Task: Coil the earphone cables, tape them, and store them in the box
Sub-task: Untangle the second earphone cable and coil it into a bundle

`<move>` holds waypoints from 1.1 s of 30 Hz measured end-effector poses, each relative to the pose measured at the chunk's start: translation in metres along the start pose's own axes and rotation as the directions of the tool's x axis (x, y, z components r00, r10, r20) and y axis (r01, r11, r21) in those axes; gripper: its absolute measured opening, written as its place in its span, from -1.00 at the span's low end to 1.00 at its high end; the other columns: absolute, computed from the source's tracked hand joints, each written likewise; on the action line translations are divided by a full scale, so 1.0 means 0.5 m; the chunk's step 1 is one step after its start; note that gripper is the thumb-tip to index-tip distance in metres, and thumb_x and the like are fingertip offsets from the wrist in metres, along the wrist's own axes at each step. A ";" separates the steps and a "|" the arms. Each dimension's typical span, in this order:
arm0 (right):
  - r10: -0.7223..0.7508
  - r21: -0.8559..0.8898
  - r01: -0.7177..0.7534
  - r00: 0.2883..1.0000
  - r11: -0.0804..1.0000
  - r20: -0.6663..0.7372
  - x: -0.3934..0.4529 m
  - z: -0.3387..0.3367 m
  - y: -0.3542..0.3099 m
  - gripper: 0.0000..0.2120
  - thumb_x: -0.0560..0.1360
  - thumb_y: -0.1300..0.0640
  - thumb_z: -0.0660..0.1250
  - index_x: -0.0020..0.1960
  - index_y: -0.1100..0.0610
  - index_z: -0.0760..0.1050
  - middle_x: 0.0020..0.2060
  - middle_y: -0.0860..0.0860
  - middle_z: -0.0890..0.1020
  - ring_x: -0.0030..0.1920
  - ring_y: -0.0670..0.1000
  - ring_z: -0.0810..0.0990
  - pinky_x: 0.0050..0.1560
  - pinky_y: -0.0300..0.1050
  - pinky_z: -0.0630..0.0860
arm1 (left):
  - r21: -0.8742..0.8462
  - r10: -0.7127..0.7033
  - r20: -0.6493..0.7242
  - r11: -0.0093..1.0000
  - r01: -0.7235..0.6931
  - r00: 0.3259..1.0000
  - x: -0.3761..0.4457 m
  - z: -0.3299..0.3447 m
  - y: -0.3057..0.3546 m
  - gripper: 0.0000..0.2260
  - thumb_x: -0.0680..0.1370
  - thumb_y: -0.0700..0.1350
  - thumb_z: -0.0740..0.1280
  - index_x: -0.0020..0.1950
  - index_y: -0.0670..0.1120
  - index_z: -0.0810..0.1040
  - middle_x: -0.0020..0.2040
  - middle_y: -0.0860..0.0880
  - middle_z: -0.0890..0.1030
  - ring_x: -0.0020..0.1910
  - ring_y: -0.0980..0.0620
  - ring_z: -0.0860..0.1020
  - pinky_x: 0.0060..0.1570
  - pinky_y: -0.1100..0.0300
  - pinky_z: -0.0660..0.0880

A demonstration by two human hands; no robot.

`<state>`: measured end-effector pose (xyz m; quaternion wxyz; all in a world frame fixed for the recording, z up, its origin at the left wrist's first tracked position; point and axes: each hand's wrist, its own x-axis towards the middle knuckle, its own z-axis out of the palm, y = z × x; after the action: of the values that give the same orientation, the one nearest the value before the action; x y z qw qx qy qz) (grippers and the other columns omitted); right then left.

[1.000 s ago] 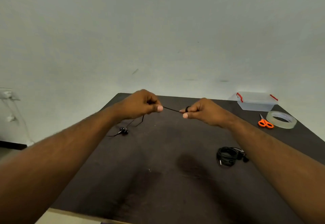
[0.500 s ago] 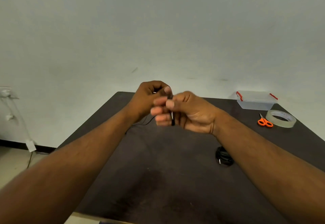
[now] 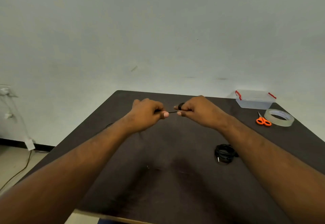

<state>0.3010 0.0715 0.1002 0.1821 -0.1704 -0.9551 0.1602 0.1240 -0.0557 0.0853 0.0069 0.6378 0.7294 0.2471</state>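
A thin black earphone cable (image 3: 172, 112) runs taut between my two hands above the dark table (image 3: 175, 179). My left hand (image 3: 147, 114) pinches one side of it. My right hand (image 3: 197, 111) grips the other side, with black loops of cable wound round its fingers. The rest of this cable is hidden behind my left forearm. A second black earphone (image 3: 224, 153), coiled into a bundle, lies on the table under my right forearm. The clear box (image 3: 255, 99) with red clips stands shut at the table's far right corner.
A roll of clear tape (image 3: 279, 117) lies at the right edge, with orange-handled scissors (image 3: 263, 120) just left of it. A pale wall rises behind the table. Floor and a trailing cord (image 3: 19, 169) show at the left.
My hands were pressed together half a second ago. They have drawn apart again, pulling a short length of cable straight between them.
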 end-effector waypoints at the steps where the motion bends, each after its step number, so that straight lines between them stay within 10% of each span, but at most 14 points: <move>1: 0.051 -0.032 -0.050 0.998 0.998 0.032 -0.003 0.002 0.011 -0.53 0.52 0.05 0.37 -0.49 0.10 0.29 -0.37 -0.04 0.65 -0.03 0.07 0.68 -0.13 0.09 0.56 | 0.037 -0.001 0.004 0.999 0.000 1.000 -0.002 -0.010 -0.004 -0.78 0.56 0.12 0.30 -0.23 0.07 0.53 -0.41 0.08 0.49 -0.30 0.17 0.47 0.08 0.07 0.27; 6: 0.261 0.426 -0.420 0.886 0.801 0.384 -0.029 0.041 -0.013 -0.81 0.54 0.13 0.37 -0.16 0.23 0.65 -0.08 0.02 0.72 -0.19 -0.07 0.68 0.01 -0.05 0.64 | -0.126 0.103 -0.139 0.985 -0.121 0.985 0.006 -0.031 -0.008 -0.81 0.56 0.00 0.35 -0.26 0.14 0.51 -0.29 0.09 0.61 -0.25 0.19 0.53 0.00 0.27 0.36; 10: 0.016 0.724 -0.480 0.839 0.495 0.545 -0.042 0.044 -0.087 -0.82 0.55 0.18 0.30 0.05 0.25 0.62 0.06 0.24 0.66 -0.04 0.08 0.68 0.06 0.00 0.62 | -0.407 0.125 -0.148 0.896 -0.175 0.981 0.016 -0.020 0.008 -0.87 0.57 -0.13 0.35 -0.18 0.00 0.57 -0.26 0.09 0.59 -0.27 0.21 0.51 -0.22 0.39 0.43; 15: -0.062 0.988 -0.145 0.987 0.053 0.148 -0.020 0.001 -0.132 -0.74 0.46 0.17 0.27 0.05 0.23 0.65 -0.02 0.16 0.70 -0.02 0.08 0.70 0.12 -0.02 0.60 | -0.768 0.025 -0.095 0.634 -0.089 0.995 0.005 0.000 0.029 -0.85 0.59 -0.40 0.18 -0.08 -0.28 0.52 -0.29 -0.10 0.54 -0.34 0.08 0.54 -0.29 0.19 0.51; 19: 0.087 0.984 0.132 0.989 -0.121 -0.122 0.005 -0.017 -0.133 -0.75 0.43 0.17 0.30 0.04 0.21 0.64 0.03 0.14 0.69 0.09 0.08 0.66 0.25 -0.05 0.51 | -0.813 0.031 0.001 0.582 -0.017 1.000 0.003 0.026 0.029 -0.83 0.60 -0.16 0.26 -0.12 -0.20 0.56 -0.39 -0.06 0.43 -0.41 0.06 0.45 -0.12 -0.08 0.56; 22: 0.201 0.965 0.262 0.945 0.012 -0.259 0.018 -0.024 -0.110 -0.77 0.43 0.15 0.34 0.05 0.21 0.59 0.12 0.08 0.66 0.21 0.04 0.60 0.36 -0.07 0.42 | -0.777 0.031 0.061 0.629 0.028 0.998 -0.004 0.037 0.029 -0.79 0.61 -0.08 0.27 -0.10 -0.19 0.57 -0.38 -0.06 0.41 -0.47 0.08 0.41 -0.28 0.01 0.56; 26: 0.102 0.627 0.074 0.965 0.775 -0.240 0.008 -0.009 -0.057 -0.70 0.53 0.24 0.35 -0.36 0.31 0.49 0.11 0.05 0.66 0.21 -0.21 0.56 0.19 -0.28 0.48 | -0.636 -0.017 0.051 0.770 0.045 0.999 0.001 0.024 0.018 -0.76 0.60 -0.04 0.30 -0.08 -0.22 0.59 -0.39 -0.07 0.44 -0.47 0.10 0.37 -0.46 0.24 0.36; 30: 0.043 0.330 -0.036 0.999 0.943 -0.015 -0.007 0.010 -0.023 -0.52 0.55 0.16 0.35 -0.48 0.17 0.25 -0.36 -0.10 0.65 0.20 -0.29 0.52 0.02 -0.26 0.53 | -0.311 0.042 0.081 0.950 -0.014 0.996 0.011 -0.005 0.002 -0.84 0.55 -0.01 0.37 -0.13 -0.08 0.63 -0.27 -0.08 0.61 -0.32 0.13 0.50 -0.25 0.21 0.43; 33: 0.079 0.208 -0.098 0.992 0.973 0.097 -0.004 0.016 -0.017 -0.53 0.55 0.09 0.35 -0.48 0.12 0.28 -0.50 -0.01 0.51 -0.18 -0.01 0.66 -0.26 -0.12 0.45 | -0.165 0.106 0.100 0.982 -0.089 0.989 0.017 -0.030 0.005 -0.91 0.54 0.00 0.38 -0.13 0.04 0.63 -0.23 0.14 0.61 -0.23 0.24 0.55 -0.20 0.29 0.42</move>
<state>0.2974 0.0612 0.0954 0.1498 -0.1853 -0.9310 0.2765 0.1197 -0.0528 0.1021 0.0855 0.6826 0.6736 0.2702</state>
